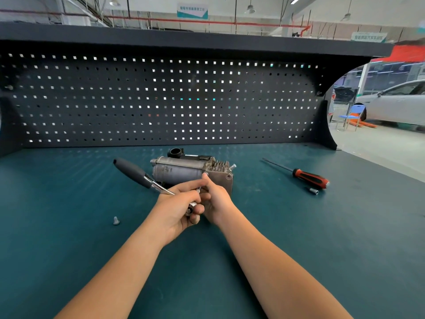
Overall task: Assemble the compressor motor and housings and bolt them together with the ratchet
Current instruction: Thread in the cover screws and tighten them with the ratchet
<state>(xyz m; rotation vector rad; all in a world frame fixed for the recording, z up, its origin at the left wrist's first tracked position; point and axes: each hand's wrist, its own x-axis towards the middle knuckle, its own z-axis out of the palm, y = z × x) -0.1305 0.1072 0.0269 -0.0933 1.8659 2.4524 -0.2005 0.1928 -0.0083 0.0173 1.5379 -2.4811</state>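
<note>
The grey compressor (pixel 179 170), a motor cylinder joined to a finned housing, lies on its side at the middle of the green bench mat. A bolt (pixel 232 167) sticks up at its right end. My left hand (pixel 178 209) grips the head end of the ratchet (pixel 138 174), whose black handle points up and left. My right hand (pixel 215 200) is closed against the ratchet head, its fingers pinching a small metal piece there; what that piece is stays hidden by the fingers. Both hands sit just in front of the compressor.
A loose bolt (pixel 116 220) stands on the mat (pixel 69 226) to the left of my left hand. A red and black screwdriver (pixel 305 176) and a small socket (pixel 314 191) lie to the right. A black pegboard (pixel 161 100) walls the back of the bench.
</note>
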